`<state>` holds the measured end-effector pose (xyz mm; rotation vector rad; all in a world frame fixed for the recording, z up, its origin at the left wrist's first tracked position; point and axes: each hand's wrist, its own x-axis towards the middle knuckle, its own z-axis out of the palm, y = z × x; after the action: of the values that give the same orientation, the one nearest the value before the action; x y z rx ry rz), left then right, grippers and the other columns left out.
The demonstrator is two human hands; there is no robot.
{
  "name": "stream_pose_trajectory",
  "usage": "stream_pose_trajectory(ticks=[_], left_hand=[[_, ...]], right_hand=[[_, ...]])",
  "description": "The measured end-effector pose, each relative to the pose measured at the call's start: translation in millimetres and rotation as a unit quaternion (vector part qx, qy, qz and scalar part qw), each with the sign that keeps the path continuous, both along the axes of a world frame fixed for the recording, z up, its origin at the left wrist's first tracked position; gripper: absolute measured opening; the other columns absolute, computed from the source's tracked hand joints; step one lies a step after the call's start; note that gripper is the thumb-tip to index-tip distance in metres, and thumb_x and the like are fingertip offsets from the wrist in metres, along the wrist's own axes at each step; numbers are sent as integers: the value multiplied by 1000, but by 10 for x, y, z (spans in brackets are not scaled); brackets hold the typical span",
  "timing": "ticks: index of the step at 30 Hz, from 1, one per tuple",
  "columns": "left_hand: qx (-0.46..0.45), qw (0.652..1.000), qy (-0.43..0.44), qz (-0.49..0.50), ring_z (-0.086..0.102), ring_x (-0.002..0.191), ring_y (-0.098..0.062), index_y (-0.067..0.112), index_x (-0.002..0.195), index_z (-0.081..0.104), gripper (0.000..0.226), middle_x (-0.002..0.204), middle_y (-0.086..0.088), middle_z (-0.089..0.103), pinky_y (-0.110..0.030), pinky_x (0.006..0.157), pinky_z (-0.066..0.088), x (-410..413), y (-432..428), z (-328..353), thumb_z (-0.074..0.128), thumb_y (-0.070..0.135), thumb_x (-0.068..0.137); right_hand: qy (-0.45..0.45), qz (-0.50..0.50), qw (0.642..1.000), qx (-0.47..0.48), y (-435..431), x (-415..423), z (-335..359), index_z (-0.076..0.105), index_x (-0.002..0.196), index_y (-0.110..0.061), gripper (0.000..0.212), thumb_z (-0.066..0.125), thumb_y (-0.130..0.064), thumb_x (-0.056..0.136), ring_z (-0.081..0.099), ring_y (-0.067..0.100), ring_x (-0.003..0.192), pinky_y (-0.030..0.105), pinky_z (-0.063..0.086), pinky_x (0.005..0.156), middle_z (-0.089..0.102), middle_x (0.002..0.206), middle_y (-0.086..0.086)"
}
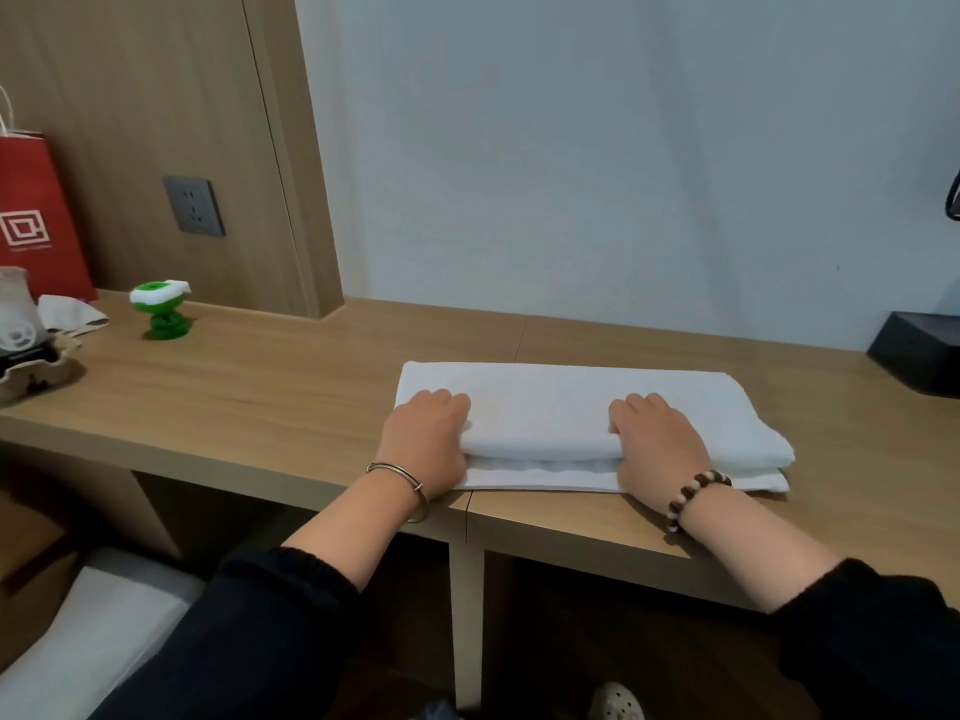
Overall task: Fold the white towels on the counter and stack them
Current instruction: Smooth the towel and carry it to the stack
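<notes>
My left hand [423, 441] and right hand [658, 443] look curled round the near fold of the towel [571, 402] at the counter's [260, 402] front edge, so I'd square its edges before pressing flat.

Blk sleeves [270, 615], L bangle [411, 492], R bead bracelet [695, 497]

Hotel-like room: wooden counter [260, 387], wall socket [194, 205], red paper bag [36, 215].
</notes>
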<state>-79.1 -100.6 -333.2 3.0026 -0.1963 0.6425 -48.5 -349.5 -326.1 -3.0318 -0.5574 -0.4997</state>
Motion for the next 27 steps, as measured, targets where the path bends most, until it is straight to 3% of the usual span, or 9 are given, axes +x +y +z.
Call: stream_pose_trajectory(ticks=[4, 9, 13, 17, 20, 23, 27], left_hand=[[4, 1000, 8, 14, 46, 85, -22, 20, 82, 34, 15, 82, 3, 38, -29, 56, 24, -17, -34, -2, 48, 15, 79], [6, 1000, 11, 16, 46, 86, -23, 21, 82, 34, 14, 83, 3, 37, -29, 54, 23, -26, -34, 27, 46, 14, 82], [73, 997, 12, -4, 44, 91, -21, 21, 87, 38, 16, 94, 1, 45, -28, 53, 19, -53, -11, 95, 52, 16, 81], [59, 998, 11, -34, 46, 98, -23, 19, 99, 44, 22, 106, 1, 47, -28, 67, 26, -136, -8, 38, 49, 15, 78], [16, 996, 44, -70, 39, 126, -21, 21, 129, 41, 50, 140, 3, 42, -32, 93, 35, -177, -32, -56, 43, 13, 80], [17, 995, 88, -45, 20, 142, -16, 29, 143, 29, 61, 155, 7, 24, -37, 112, 24, -150, -48, -62, 41, 16, 85], [3, 994, 106, -27, 15, 144, -14, 32, 146, 25, 64, 156, 9, 21, -37, 116, 16, -138, -62, -81, 41, 18, 86]], right_hand=[[39, 4, 998, -45, 42, 26, 93, 46, 107, -21, 24, 45, -11, 85, 44, 18, 99, 27, 38, 78, 49, 108, -1], [72, 49, 996, -11, 213, -9, 85, 37, 93, -24, 26, 51, -9, 78, 37, 14, 84, 25, 33, 69, 47, 100, -3], [55, 19, 998, -13, 245, -6, 32, 36, 91, -23, 22, 49, -12, 78, 37, 15, 83, 26, 33, 69, 45, 94, -3], [43, 10, 999, -17, 258, -27, 5, 39, 93, -23, 21, 48, -11, 79, 37, 15, 84, 26, 33, 70, 49, 99, -2], [57, 16, 998, -24, 248, -61, 50, 45, 101, -20, 23, 47, -9, 80, 40, 16, 89, 26, 33, 72, 50, 103, 0], [72, 21, 997, -26, 270, -59, 233, 47, 104, -18, 26, 45, -5, 82, 46, 21, 101, 28, 37, 77, 51, 108, 2], [-31, 26, 999, -15, 226, -188, 272, 41, 93, -21, 24, 46, -2, 79, 44, 21, 98, 28, 33, 73, 50, 104, 1]])
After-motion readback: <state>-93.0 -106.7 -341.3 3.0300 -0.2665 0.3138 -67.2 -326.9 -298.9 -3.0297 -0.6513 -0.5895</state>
